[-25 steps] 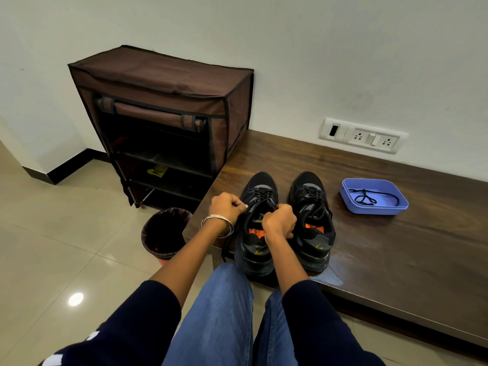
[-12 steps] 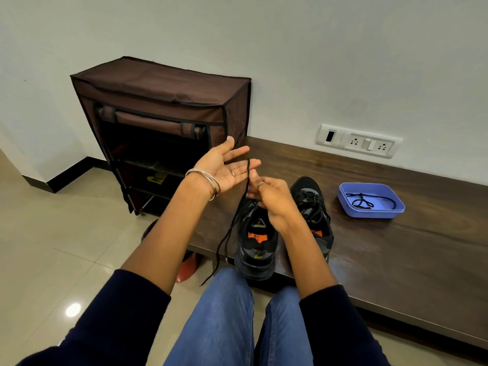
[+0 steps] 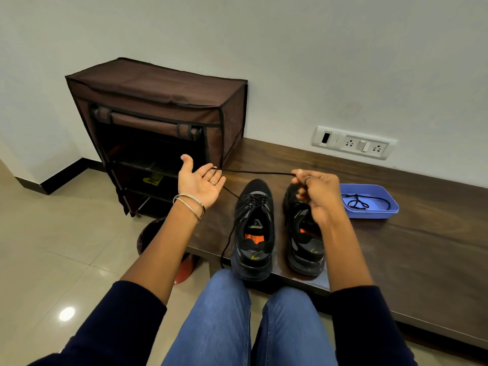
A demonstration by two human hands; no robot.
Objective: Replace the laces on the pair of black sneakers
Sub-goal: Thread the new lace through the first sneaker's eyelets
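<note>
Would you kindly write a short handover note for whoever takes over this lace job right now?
Left hand: open, palm up, the black lace lying across its fingers.
Right hand: pinching the same lace, stretched taut between both hands.
Left sneaker and right sneaker stand side by side on the wooden bench. Another lace lies in the blue tray.
Done: left sneaker's lace partly pulled loose.
Left: finish unlacing, relace both.

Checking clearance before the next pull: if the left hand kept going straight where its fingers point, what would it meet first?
Probably the right hand: the left hand points along the taut lace; depth unclear.
</note>
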